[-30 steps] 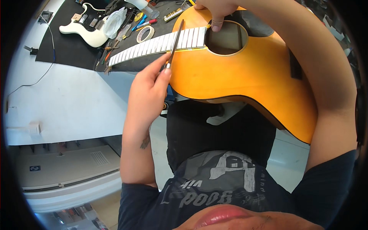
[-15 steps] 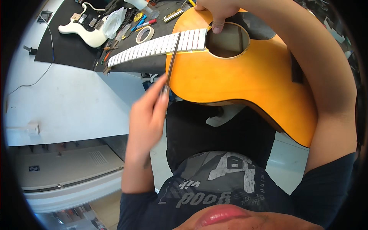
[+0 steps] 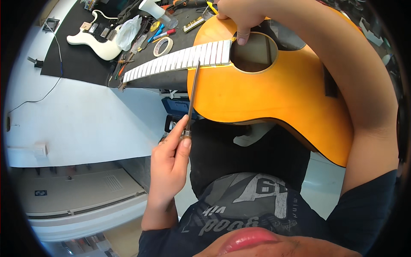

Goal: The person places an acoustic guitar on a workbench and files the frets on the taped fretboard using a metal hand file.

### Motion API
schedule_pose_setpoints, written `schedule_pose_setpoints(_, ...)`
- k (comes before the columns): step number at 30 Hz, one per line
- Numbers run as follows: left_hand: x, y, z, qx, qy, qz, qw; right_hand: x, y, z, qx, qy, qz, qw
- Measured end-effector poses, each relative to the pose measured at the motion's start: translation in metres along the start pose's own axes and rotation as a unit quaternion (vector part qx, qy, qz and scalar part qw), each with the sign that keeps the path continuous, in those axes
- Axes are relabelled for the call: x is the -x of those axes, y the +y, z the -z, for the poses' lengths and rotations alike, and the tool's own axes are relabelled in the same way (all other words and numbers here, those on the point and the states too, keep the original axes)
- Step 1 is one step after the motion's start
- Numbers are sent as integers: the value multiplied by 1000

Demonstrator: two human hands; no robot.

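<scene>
An acoustic guitar (image 3: 257,96) with an orange-yellow top lies across my lap, its neck pointing left. White strips cover its fretboard (image 3: 182,58) between the frets. My left hand (image 3: 171,160) is closed around the handle of a long, thin file (image 3: 193,96). The file's tip meets the near edge of the fretboard, close to where the neck joins the body. Reaching over the body from the right, my right hand (image 3: 240,15) grips the guitar beside the soundhole (image 3: 252,53), thumb at the rim. Its other fingers are partly hidden.
A white electric guitar body (image 3: 96,40) lies on the dark bench mat (image 3: 60,60). Nearby are a tape roll (image 3: 163,46), a red marker (image 3: 165,35), a plastic bag (image 3: 128,33) and a clear bottle (image 3: 158,13). A blue case (image 3: 177,106) sits below the bench.
My left hand has drawn the file back toward me, so its tip moved from the fretboard's far side to its near edge. My right hand keeps its place on the guitar.
</scene>
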State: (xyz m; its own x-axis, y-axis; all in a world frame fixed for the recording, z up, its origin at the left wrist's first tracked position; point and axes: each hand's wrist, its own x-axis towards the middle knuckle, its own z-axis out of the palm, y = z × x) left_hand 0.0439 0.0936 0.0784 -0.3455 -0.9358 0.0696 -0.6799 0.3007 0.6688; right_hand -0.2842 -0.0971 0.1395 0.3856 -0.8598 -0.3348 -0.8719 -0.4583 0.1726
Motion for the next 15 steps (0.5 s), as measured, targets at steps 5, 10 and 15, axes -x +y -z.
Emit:
schedule_pose_setpoints(5, -76, 32, -7, 62, -33, 59, 996, 0, 2, -9, 34, 20, 7, 999)
schedule_pose_setpoints(10, -11, 10, -5, 21, -24, 16, 999, 3, 5, -20, 28, 54, -2, 998)
schedule_pose_setpoints(15, -40, 22, -6, 7, -16, 18, 1000, -6, -1, -12, 14, -28, -11, 999)
